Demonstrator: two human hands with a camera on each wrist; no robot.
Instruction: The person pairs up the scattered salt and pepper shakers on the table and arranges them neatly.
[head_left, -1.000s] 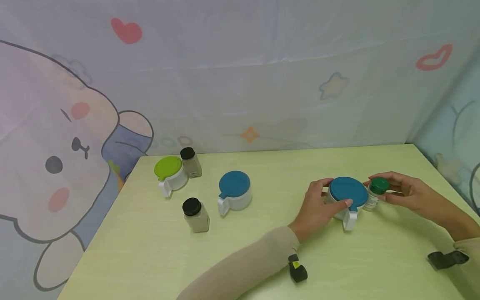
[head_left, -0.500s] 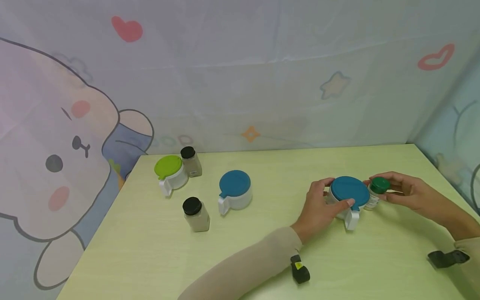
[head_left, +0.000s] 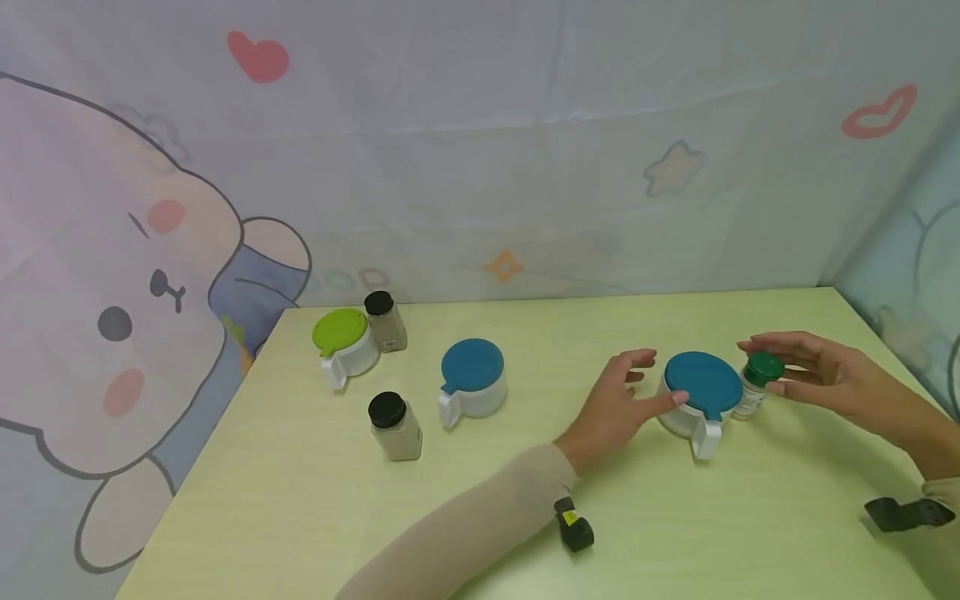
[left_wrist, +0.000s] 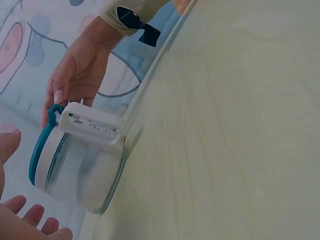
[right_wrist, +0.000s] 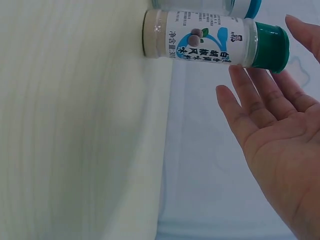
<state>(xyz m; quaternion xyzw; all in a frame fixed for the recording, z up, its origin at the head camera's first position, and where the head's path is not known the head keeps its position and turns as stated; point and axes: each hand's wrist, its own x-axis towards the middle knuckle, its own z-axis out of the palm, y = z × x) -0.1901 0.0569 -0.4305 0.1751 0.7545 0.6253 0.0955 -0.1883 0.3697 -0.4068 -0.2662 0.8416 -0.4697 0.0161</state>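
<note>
My left hand (head_left: 609, 410) is beside a clear jar with a blue lid and white handle (head_left: 702, 385), its fingers and thumb spread apart. In the left wrist view the jar (left_wrist: 85, 170) shows pale contents, and a gap lies between it and my fingers. A small seasoning bottle with a green cap (head_left: 753, 388) stands upright close against that jar's right side. Around the bottle my right hand (head_left: 843, 382) is held loosely, thumb and fingers apart. The right wrist view shows the labelled bottle (right_wrist: 210, 40) with my fingers relaxed near its cap; whether they touch is unclear.
Left of the hands stands another blue-lidded jar (head_left: 472, 379). Farther left are a green-lidded jar (head_left: 347, 343) and a black-capped bottle (head_left: 386, 323) beside it. A second black-capped bottle (head_left: 397, 429) stands nearer. A patterned cloth (head_left: 465, 167) hangs behind the table (head_left: 247, 500).
My left hand has let go of the blue-lidded jar and drawn back to the left. The right hand's grasp on the green-capped bottle has loosened, and it has shifted slightly right.
</note>
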